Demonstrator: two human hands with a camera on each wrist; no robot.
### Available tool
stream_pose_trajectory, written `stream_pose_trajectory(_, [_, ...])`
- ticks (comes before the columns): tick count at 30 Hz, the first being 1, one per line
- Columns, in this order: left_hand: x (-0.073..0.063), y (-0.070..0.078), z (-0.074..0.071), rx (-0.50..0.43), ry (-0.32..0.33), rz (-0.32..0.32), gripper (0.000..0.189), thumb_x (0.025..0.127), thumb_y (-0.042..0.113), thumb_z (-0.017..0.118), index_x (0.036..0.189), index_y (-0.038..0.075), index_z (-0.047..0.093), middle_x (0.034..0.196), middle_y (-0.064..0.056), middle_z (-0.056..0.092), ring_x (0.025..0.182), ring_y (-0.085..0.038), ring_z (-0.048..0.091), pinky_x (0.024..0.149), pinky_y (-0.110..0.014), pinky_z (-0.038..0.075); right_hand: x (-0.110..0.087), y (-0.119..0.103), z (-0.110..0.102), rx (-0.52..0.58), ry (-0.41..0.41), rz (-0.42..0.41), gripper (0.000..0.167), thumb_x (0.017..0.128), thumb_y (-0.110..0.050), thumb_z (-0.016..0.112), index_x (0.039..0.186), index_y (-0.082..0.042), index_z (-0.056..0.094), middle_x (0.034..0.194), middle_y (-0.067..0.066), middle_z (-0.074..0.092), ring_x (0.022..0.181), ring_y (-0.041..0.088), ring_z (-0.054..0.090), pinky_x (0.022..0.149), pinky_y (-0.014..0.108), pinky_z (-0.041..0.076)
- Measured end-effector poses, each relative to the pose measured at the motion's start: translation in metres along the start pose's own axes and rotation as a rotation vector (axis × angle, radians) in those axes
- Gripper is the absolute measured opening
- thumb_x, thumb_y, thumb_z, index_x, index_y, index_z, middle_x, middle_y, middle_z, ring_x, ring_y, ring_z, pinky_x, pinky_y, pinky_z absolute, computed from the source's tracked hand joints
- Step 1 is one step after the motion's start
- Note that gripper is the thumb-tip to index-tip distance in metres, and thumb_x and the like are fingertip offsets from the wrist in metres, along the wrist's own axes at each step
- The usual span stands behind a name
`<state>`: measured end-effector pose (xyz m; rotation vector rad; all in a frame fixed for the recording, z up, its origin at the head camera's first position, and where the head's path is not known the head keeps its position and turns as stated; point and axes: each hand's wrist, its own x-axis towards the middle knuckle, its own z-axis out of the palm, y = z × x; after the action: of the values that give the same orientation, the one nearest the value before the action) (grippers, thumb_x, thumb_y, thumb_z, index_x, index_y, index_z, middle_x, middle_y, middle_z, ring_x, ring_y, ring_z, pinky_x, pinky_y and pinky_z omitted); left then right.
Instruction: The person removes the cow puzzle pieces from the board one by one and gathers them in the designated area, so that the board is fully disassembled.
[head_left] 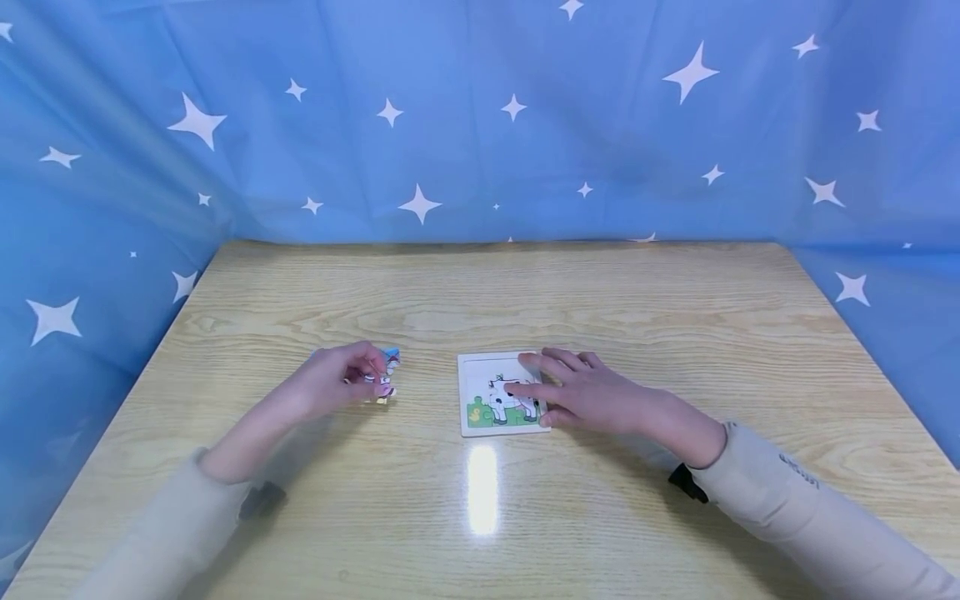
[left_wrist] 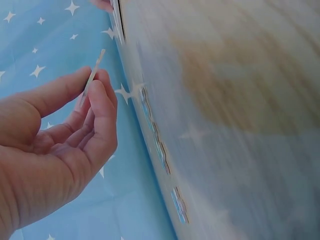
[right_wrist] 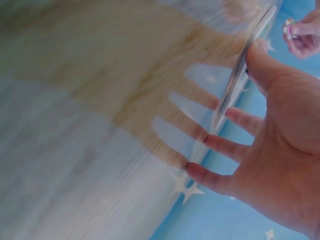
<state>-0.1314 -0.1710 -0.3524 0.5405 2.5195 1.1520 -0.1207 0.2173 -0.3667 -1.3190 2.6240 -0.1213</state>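
My left hand (head_left: pixel 333 379) pinches a thin puzzle piece (left_wrist: pixel 94 77) between thumb and fingertips, above the table. The left wrist view shows this piece edge-on, so its picture is hidden there. Colourful puzzle pieces (left_wrist: pixel 155 131) lie flat on the table beneath and beside that hand; in the head view it partly covers them. To the right lies a square white-framed puzzle board (head_left: pixel 474 432) with a cow and a yellow chick on green. My right hand (head_left: pixel 600 396) rests on the board's right side with fingers spread, its fingers hiding part of the picture.
The wooden table (head_left: pixel 675 300) has a light, glossy grain, with a bright reflection below the board. A blue curtain (head_left: pixel 465 150) with white stars hangs along the back and both sides.
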Motion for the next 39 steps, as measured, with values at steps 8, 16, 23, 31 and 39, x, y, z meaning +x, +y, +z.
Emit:
stream_pose_trajectory(8, [-0.009, -0.007, -0.013, 0.018, 0.0, -0.05, 0.023, 0.09, 0.01, 0.079, 0.107, 0.004, 0.064, 0.097, -0.005, 0.071, 0.082, -0.018, 0.061, 0.07, -0.03, 0.051, 0.0, 0.0, -0.001, 0.0, -0.008, 0.007, 0.055, 0.106, -0.036, 0.055, 0.157, -0.022, 0.043, 0.162, 0.017, 0.029, 0.145, 0.046, 0.031, 0.102, 0.069, 0.037])
stream_pose_trajectory(16, [-0.018, -0.013, -0.023, -0.002, -0.002, -0.103, 0.022, 0.091, 0.009, 0.077, 0.108, 0.004, 0.063, 0.096, -0.004, 0.069, 0.08, -0.019, 0.058, 0.067, -0.029, 0.05, 0.002, -0.002, 0.0, 0.006, -0.007, 0.001, 0.053, 0.106, -0.037, 0.053, 0.157, -0.021, 0.044, 0.162, 0.018, 0.03, 0.144, 0.047, 0.032, 0.101, 0.07, 0.037])
stream_pose_trajectory(23, [-0.024, -0.022, -0.032, 0.03, -0.01, -0.144, 0.025, 0.09, 0.01, 0.079, 0.109, 0.004, 0.063, 0.091, -0.002, 0.067, 0.08, -0.019, 0.058, 0.067, -0.03, 0.051, 0.001, -0.003, 0.001, -0.002, 0.003, -0.003, 0.053, 0.106, -0.037, 0.054, 0.156, -0.022, 0.045, 0.161, 0.018, 0.031, 0.144, 0.047, 0.032, 0.1, 0.069, 0.038])
stream_pose_trajectory(31, [-0.029, -0.029, -0.039, 0.03, -0.019, -0.173, 0.023, 0.092, 0.01, 0.077, 0.108, 0.002, 0.062, 0.092, -0.005, 0.067, 0.078, -0.019, 0.062, 0.067, -0.032, 0.054, 0.0, -0.002, 0.0, 0.0, -0.001, 0.003, 0.054, 0.105, -0.037, 0.055, 0.156, -0.021, 0.045, 0.162, 0.017, 0.03, 0.144, 0.046, 0.032, 0.101, 0.069, 0.037])
stream_pose_trajectory(39, [-0.029, -0.034, -0.045, 0.054, -0.02, -0.207, 0.024, 0.092, 0.009, 0.077, 0.109, 0.001, 0.062, 0.089, -0.004, 0.063, 0.076, -0.018, 0.057, 0.065, -0.03, 0.049, 0.0, -0.001, 0.0, -0.021, 0.011, -0.008, 0.054, 0.105, -0.037, 0.055, 0.156, -0.021, 0.046, 0.161, 0.018, 0.032, 0.143, 0.047, 0.034, 0.099, 0.069, 0.04])
